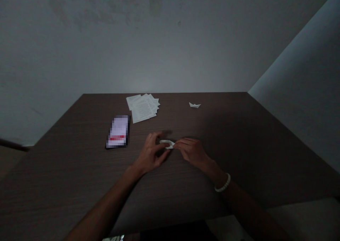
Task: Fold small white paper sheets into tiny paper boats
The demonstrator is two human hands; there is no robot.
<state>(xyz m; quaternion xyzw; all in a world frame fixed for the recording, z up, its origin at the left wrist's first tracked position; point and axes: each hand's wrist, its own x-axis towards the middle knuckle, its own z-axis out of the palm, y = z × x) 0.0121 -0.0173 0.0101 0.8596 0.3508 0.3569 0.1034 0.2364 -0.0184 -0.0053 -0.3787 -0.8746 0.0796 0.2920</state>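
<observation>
A small piece of folded white paper [167, 144] is pinched between my two hands, just above the dark wood-grain table [233, 138]. My left hand [152, 153] grips its left end with curled fingers. My right hand [192, 151] holds its right end between the fingertips, and a white beaded bracelet [223, 183] circles that wrist. The fingers hide part of the paper, so its full shape cannot be seen.
A small white paper boat [194, 105] sits near the far edge of the table. To its left lies a loose stack of printed sheets [143, 108]. A phone [118, 131] with a lit screen lies left of my hands. Walls close off the far and right sides.
</observation>
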